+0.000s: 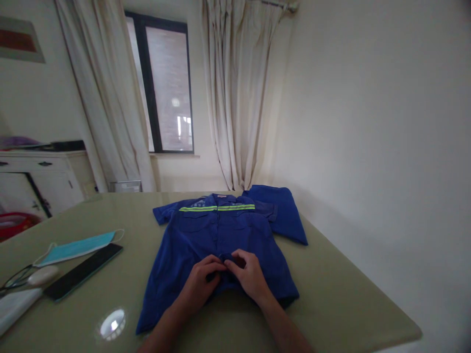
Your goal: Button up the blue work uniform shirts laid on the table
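Note:
A blue short-sleeved shirt (195, 233) with a yellow-green and silver stripe across its chest lies spread on the table, collar at the far side. My left hand (206, 279) and my right hand (247, 273) meet at the middle of its lower front. Both are closed, fingertips pinching the shirt's front edges and lifting the cloth a little there. The fingertips hide the exact spot that they grip. The near hem hangs in a fold between my wrists.
Folded blue cloth (290, 211) lies behind the shirt's right sleeve. On the left are a light blue mask (83, 246), a black flat object (84, 271), a pale oval object (43, 275), glasses and a white item (16, 306). A wall (375, 147) stands at the right.

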Demonstrator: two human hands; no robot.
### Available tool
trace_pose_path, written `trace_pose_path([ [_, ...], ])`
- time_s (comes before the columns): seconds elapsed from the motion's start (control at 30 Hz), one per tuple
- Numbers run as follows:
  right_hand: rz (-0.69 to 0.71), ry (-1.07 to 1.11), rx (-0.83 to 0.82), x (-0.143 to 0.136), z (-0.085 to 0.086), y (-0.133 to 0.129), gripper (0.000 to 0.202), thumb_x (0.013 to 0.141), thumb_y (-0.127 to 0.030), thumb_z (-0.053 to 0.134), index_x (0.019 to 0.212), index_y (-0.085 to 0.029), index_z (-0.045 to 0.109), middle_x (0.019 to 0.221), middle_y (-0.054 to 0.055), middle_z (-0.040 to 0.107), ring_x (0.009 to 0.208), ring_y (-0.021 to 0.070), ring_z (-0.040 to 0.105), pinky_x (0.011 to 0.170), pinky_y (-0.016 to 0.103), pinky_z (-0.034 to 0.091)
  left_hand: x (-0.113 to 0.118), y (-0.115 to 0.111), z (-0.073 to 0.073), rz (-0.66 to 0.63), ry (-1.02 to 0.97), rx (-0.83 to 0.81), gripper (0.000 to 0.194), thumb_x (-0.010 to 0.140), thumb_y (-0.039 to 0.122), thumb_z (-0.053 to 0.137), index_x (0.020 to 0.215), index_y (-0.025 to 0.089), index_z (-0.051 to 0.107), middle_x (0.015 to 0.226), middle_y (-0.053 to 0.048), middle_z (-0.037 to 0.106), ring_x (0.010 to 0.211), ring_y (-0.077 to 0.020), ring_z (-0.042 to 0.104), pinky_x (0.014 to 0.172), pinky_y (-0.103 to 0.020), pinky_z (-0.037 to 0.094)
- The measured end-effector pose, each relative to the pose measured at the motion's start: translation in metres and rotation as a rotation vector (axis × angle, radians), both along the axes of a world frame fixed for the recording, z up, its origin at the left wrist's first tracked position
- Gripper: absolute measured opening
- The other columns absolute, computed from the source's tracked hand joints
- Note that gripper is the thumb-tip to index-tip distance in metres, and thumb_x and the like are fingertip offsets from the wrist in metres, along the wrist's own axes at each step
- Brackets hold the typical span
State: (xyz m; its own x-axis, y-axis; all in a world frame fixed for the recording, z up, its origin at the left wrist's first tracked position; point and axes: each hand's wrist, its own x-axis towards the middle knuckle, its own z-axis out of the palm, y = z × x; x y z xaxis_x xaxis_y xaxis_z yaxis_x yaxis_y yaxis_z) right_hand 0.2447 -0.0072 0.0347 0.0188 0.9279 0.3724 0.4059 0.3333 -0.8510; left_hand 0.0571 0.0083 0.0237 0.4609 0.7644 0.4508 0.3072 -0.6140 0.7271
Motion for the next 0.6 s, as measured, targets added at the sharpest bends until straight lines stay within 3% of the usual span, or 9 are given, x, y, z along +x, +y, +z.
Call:
trace_pose_path([
  [0.17,0.029,0.038,-0.012,0.006,-0.004,-0.001,0.016,0.082,-0.034,0.068,0.075,-0.019,0.068,0.065,-0.002,0.061,0.063,0.0154,0.054,0.06,0.025,0.04,0.0,-0.002,0.009,0.005,-0.054,-0.089,0.022,0.084,0.024,0.07,0.104,0.026,0.079,0.106,-0.005,0.075,0.099,-0.0213,0.07,0.093,-0.032,0.054],
  [0.3,0.04,0.059,-0.025,0.005,-0.006,0.001,0.013,0.08,-0.03,0.067,0.073,-0.019,0.067,0.062,-0.003,0.058,0.059,0.0141,0.052,0.057,0.025,0.038,-0.001,-0.003,0.012,0.004,-0.078,-0.145,0.023,0.086,0.04,0.074,0.104,0.025,0.079,0.108,-0.006,0.075,0.102,-0.0228,0.07,0.095,-0.033,0.053],
  [0.6,0.083,0.094,-0.037,0.005,-0.004,-0.003,0.014,0.081,-0.03,0.067,0.076,-0.018,0.072,0.064,-0.001,0.063,0.06,0.0143,0.055,0.056,0.024,0.039,-0.001,0.004,0.001,0.071,-0.09,-0.116,0.017,0.088,0.03,0.07,0.103,0.025,0.077,0.103,-0.004,0.078,0.098,-0.0223,0.072,0.093,-0.034,0.055],
])
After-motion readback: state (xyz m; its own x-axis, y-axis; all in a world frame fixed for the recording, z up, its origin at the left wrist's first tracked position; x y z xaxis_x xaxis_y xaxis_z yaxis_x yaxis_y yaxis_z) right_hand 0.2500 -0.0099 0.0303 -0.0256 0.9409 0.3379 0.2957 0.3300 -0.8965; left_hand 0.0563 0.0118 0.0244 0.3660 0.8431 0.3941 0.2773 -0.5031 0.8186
